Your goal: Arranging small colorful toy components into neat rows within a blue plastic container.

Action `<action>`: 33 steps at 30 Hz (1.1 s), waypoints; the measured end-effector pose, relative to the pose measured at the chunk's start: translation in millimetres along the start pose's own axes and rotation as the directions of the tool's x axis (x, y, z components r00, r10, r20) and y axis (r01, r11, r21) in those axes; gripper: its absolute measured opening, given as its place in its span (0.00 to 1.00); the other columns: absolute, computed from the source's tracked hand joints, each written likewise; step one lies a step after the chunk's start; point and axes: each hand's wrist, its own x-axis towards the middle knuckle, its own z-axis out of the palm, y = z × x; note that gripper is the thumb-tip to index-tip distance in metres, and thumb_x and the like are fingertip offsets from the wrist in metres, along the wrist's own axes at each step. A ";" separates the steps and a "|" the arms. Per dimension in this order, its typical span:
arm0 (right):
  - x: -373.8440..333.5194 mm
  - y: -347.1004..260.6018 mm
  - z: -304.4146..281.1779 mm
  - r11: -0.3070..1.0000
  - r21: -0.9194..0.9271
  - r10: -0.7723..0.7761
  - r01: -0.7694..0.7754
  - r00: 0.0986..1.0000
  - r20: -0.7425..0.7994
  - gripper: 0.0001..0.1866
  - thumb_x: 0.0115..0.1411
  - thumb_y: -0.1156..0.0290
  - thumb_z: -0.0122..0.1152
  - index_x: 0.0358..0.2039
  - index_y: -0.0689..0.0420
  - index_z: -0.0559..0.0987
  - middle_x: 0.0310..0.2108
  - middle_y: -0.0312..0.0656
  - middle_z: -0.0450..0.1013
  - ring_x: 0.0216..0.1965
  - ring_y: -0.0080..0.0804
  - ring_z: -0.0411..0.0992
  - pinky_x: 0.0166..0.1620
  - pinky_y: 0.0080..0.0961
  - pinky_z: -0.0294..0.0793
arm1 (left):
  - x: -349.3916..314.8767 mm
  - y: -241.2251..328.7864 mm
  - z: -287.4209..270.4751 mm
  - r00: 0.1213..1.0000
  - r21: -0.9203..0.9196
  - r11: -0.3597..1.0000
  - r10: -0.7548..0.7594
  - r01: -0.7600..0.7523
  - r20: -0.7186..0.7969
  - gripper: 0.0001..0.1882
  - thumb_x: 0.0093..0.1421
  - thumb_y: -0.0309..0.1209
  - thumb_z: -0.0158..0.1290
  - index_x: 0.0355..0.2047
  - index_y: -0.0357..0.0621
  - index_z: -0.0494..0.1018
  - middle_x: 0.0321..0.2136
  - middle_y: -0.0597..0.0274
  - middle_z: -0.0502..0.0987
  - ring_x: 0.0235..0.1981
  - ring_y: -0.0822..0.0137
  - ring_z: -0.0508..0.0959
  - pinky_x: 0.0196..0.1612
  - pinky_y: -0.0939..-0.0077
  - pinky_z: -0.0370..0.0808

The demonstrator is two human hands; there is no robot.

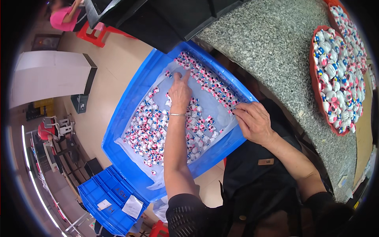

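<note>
A blue plastic crate (118, 114) lined with a thin whitish sheet (207, 94) holds many small white figurines with pink, blue and dark details. Some figurines (215, 87) stand in close rows along its right side; a loose heap (148, 128) lies nearer to me. My left hand (180, 93), a bracelet at its wrist, reaches over the crate's middle. Its fingers are apart, their tips near the far rows. At the right rim, my right hand (254, 121) is closed in a pinch on a figurine (230, 111) at the near end of the rows. Its fingers partly hide that figurine.
To the right is a speckled stone counter (256, 47) with red trays (314, 67) full of similar figurines. A black bin (158, 19) stands beyond the crate. Blue crates (102, 189) with paper labels lie at lower left. Another person (65, 17) is at the far left near a red stool (92, 35).
</note>
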 end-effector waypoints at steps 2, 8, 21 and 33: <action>-0.5 0.1 -0.4 1.000 -0.008 0.000 0.000 1.000 -0.007 0.11 0.47 0.80 0.66 0.34 0.60 0.81 0.36 0.41 0.76 0.34 0.35 0.75 0.41 0.31 0.72 | -2.3 2.0 -1.0 0.998 -0.011 1.000 0.006 -0.007 -0.058 0.30 0.51 0.18 0.49 0.53 0.61 0.73 0.41 0.54 0.71 0.33 0.52 0.79 0.30 0.61 0.78; -0.9 0.2 -0.3 1.000 0.003 0.012 -0.012 1.000 0.004 0.10 0.47 0.80 0.66 0.33 0.60 0.81 0.37 0.41 0.76 0.34 0.36 0.75 0.41 0.32 0.72 | -12.2 9.8 -5.3 0.997 -0.007 0.997 0.070 -0.071 -0.032 0.31 0.49 0.17 0.50 0.53 0.61 0.74 0.42 0.54 0.71 0.33 0.54 0.79 0.31 0.62 0.79; -3.3 1.9 -0.5 1.000 -0.001 0.009 -0.009 1.000 0.016 0.12 0.46 0.80 0.65 0.34 0.60 0.81 0.38 0.41 0.76 0.35 0.36 0.75 0.41 0.31 0.73 | -24.8 14.6 -7.9 0.973 0.018 0.975 0.222 -0.221 -0.065 0.34 0.44 0.16 0.53 0.52 0.61 0.75 0.46 0.56 0.69 0.35 0.57 0.78 0.34 0.66 0.78; -4.0 1.9 0.0 1.000 -0.001 0.012 -0.012 1.000 0.001 0.12 0.46 0.80 0.65 0.35 0.59 0.81 0.38 0.40 0.75 0.34 0.36 0.74 0.41 0.31 0.73 | -42.6 27.0 -10.9 0.922 -0.026 0.926 0.372 -0.377 -0.104 0.28 0.46 0.19 0.52 0.49 0.58 0.77 0.45 0.57 0.70 0.37 0.61 0.74 0.37 0.66 0.71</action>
